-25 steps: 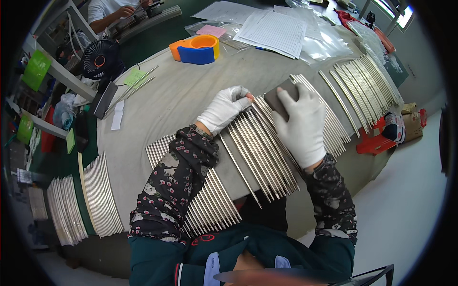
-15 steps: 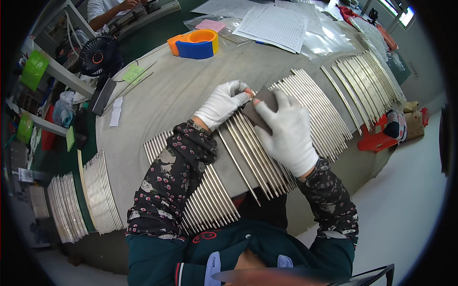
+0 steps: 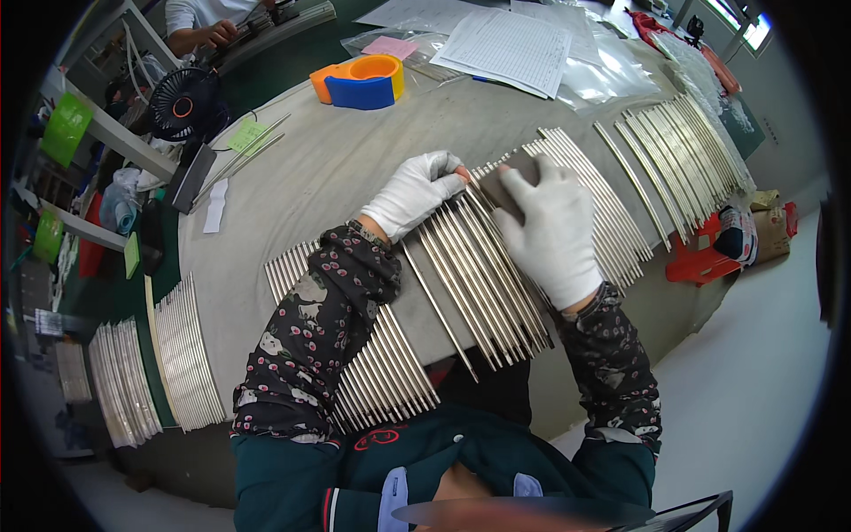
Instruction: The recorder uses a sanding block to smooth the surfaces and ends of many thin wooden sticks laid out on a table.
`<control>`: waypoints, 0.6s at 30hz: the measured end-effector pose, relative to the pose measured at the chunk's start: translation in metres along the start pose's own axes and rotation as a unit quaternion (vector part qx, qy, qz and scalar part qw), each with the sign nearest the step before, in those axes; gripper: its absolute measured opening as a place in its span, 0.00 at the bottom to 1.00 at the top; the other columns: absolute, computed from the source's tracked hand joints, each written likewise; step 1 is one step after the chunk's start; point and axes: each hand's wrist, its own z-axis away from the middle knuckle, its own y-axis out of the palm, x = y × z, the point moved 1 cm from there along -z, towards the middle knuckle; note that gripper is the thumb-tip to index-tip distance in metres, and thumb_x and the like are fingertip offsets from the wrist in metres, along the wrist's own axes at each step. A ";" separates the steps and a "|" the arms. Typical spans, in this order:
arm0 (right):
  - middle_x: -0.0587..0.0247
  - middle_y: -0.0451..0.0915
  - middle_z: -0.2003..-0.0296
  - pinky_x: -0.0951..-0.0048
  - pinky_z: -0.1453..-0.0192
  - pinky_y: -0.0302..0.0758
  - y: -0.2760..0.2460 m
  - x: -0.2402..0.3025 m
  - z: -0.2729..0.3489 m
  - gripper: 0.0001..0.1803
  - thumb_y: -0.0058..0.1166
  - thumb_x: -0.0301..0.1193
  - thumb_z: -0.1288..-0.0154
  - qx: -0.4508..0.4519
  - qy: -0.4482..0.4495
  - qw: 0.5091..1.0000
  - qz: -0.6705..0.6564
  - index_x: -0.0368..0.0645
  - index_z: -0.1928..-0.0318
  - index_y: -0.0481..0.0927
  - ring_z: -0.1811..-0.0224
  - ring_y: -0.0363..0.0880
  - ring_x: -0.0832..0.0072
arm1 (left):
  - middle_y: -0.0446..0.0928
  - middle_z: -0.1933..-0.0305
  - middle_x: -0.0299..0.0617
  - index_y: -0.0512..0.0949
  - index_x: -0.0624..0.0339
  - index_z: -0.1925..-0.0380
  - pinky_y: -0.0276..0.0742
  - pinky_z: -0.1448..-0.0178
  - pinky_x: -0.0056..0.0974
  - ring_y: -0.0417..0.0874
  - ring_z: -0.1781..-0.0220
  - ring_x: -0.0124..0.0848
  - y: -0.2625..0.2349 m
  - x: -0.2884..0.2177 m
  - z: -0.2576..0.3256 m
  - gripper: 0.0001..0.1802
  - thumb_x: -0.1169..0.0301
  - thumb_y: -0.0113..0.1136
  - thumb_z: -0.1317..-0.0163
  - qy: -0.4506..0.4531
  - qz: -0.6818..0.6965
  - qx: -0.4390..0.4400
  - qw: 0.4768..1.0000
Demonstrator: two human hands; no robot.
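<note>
Rows of thin silver metal rods (image 3: 474, 275) lie side by side on the grey tabletop in front of me. In a white glove with bare fingertips, my left hand (image 3: 409, 193) has its thumb and fingers closed at the far ends of the middle rods. What they pinch is hidden. My right hand (image 3: 556, 232), also white-gloved, grips a flat dark grey-brown pad (image 3: 518, 168) that looks like a sanding pad. The pad lies over the far ends of rods just right of my left fingertips. More rods (image 3: 386, 363) lie beneath my left forearm.
An orange-and-blue tape dispenser (image 3: 362, 82) stands at the back, beside papers (image 3: 510, 49) and plastic bags. Further rods lie at the right (image 3: 687, 160) and far left (image 3: 188, 359). A black fan (image 3: 183, 105) stands at back left, near another person's hand (image 3: 218, 34).
My right hand has shifted to the right with the pad, across the rod ends. My left hand has barely moved. The other person's hand at the back has moved.
</note>
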 end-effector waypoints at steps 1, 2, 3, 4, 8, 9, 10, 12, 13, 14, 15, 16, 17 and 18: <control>0.46 0.76 0.56 0.58 0.57 0.73 -0.004 -0.021 -0.001 0.22 0.63 0.36 0.50 0.006 0.068 0.995 0.076 0.46 0.52 0.81 0.55 0.76 0.55 | 0.77 0.64 0.31 0.78 0.62 0.59 0.74 0.54 0.25 0.76 0.63 0.18 0.003 -0.003 -0.004 0.06 0.73 0.58 0.34 -0.013 -0.009 0.030 0.999; 0.46 0.76 0.56 0.57 0.56 0.73 -0.006 -0.035 0.005 0.22 0.64 0.36 0.51 -0.037 0.075 0.995 0.054 0.46 0.52 0.82 0.55 0.76 0.55 | 0.77 0.65 0.30 0.78 0.62 0.59 0.74 0.54 0.25 0.76 0.63 0.19 0.008 -0.005 -0.006 0.06 0.73 0.58 0.34 -0.026 0.001 0.027 0.999; 0.45 0.76 0.53 0.56 0.52 0.72 -0.010 -0.033 0.010 0.24 0.64 0.36 0.51 -0.060 0.065 0.996 0.017 0.46 0.50 0.81 0.54 0.76 0.53 | 0.77 0.65 0.30 0.78 0.62 0.59 0.74 0.54 0.25 0.76 0.63 0.19 0.006 -0.002 -0.005 0.06 0.73 0.58 0.34 -0.028 0.004 0.023 0.999; 0.45 0.76 0.51 0.56 0.50 0.72 -0.011 -0.033 0.012 0.25 0.64 0.35 0.51 -0.067 0.061 0.996 -0.005 0.46 0.50 0.81 0.52 0.75 0.52 | 0.77 0.64 0.30 0.78 0.62 0.59 0.74 0.54 0.25 0.76 0.62 0.18 0.003 0.000 -0.006 0.06 0.73 0.58 0.34 -0.020 -0.003 0.025 0.999; 0.44 0.74 0.46 0.55 0.42 0.69 -0.028 -0.040 0.034 0.25 0.64 0.34 0.51 -0.075 0.085 0.992 -0.045 0.46 0.49 0.80 0.47 0.72 0.52 | 0.78 0.65 0.36 0.78 0.65 0.60 0.76 0.54 0.31 0.79 0.63 0.25 0.004 -0.009 -0.005 0.09 0.72 0.61 0.38 0.026 -0.157 -0.052 0.986; 0.45 0.73 0.46 0.56 0.41 0.68 -0.034 -0.043 0.042 0.26 0.64 0.32 0.51 -0.078 0.096 0.990 -0.064 0.45 0.48 0.80 0.46 0.71 0.52 | 0.79 0.65 0.39 0.77 0.66 0.60 0.76 0.53 0.34 0.80 0.62 0.29 0.005 -0.012 -0.003 0.11 0.72 0.62 0.40 0.063 -0.295 -0.113 0.947; 0.45 0.73 0.45 0.57 0.40 0.68 -0.038 -0.048 0.052 0.27 0.64 0.30 0.52 -0.076 0.101 0.989 -0.074 0.43 0.47 0.79 0.46 0.70 0.53 | 0.79 0.58 0.45 0.76 0.66 0.55 0.75 0.47 0.42 0.80 0.54 0.39 0.007 -0.016 0.002 0.19 0.69 0.65 0.46 0.126 -0.471 -0.169 0.857; 0.47 0.73 0.44 0.59 0.38 0.67 -0.042 -0.059 0.075 0.28 0.64 0.27 0.53 -0.060 0.129 0.986 -0.092 0.40 0.46 0.78 0.44 0.70 0.54 | 0.77 0.51 0.48 0.75 0.64 0.52 0.71 0.42 0.45 0.76 0.47 0.43 0.026 -0.030 0.020 0.24 0.66 0.66 0.47 0.171 -0.494 -0.096 0.847; 0.47 0.73 0.44 0.59 0.38 0.67 -0.045 -0.060 0.086 0.28 0.64 0.27 0.53 -0.057 0.128 0.986 -0.088 0.40 0.46 0.78 0.44 0.70 0.54 | 0.74 0.44 0.51 0.73 0.63 0.48 0.68 0.37 0.49 0.73 0.40 0.46 0.041 -0.035 0.032 0.28 0.62 0.67 0.48 0.218 -0.516 -0.022 0.828; 0.47 0.72 0.43 0.59 0.38 0.67 -0.047 -0.061 0.095 0.29 0.64 0.26 0.52 -0.043 0.156 0.980 -0.117 0.39 0.45 0.78 0.44 0.70 0.54 | 0.69 0.39 0.54 0.72 0.62 0.45 0.62 0.33 0.52 0.68 0.36 0.49 0.054 -0.029 0.045 0.32 0.58 0.67 0.48 0.258 -0.522 0.034 0.812; 0.47 0.72 0.43 0.60 0.38 0.67 -0.048 -0.061 0.103 0.29 0.64 0.26 0.52 -0.030 0.183 0.971 -0.148 0.39 0.45 0.78 0.44 0.70 0.54 | 0.64 0.34 0.56 0.70 0.60 0.41 0.57 0.29 0.55 0.63 0.31 0.51 0.067 -0.024 0.061 0.36 0.53 0.66 0.48 0.297 -0.527 0.088 0.791; 0.48 0.71 0.42 0.60 0.38 0.67 -0.050 -0.061 0.109 0.29 0.63 0.25 0.52 -0.022 0.184 0.971 -0.153 0.39 0.44 0.77 0.43 0.69 0.55 | 0.62 0.32 0.57 0.69 0.60 0.41 0.54 0.28 0.58 0.61 0.30 0.52 0.074 -0.015 0.073 0.38 0.50 0.65 0.47 0.298 -0.515 0.154 0.789; 0.48 0.71 0.42 0.60 0.38 0.67 -0.052 -0.060 0.112 0.29 0.63 0.25 0.52 -0.020 0.178 0.972 -0.153 0.39 0.44 0.77 0.43 0.69 0.55 | 0.59 0.30 0.58 0.69 0.59 0.40 0.51 0.27 0.61 0.58 0.28 0.53 0.081 -0.008 0.082 0.39 0.47 0.64 0.47 0.298 -0.500 0.219 0.783; 0.48 0.71 0.41 0.60 0.37 0.67 -0.052 -0.059 0.116 0.29 0.62 0.24 0.52 -0.016 0.190 0.969 -0.159 0.39 0.44 0.77 0.43 0.69 0.55 | 0.60 0.30 0.57 0.69 0.59 0.39 0.51 0.28 0.61 0.59 0.28 0.51 0.085 -0.006 0.085 0.41 0.45 0.63 0.47 0.307 -0.495 0.217 0.783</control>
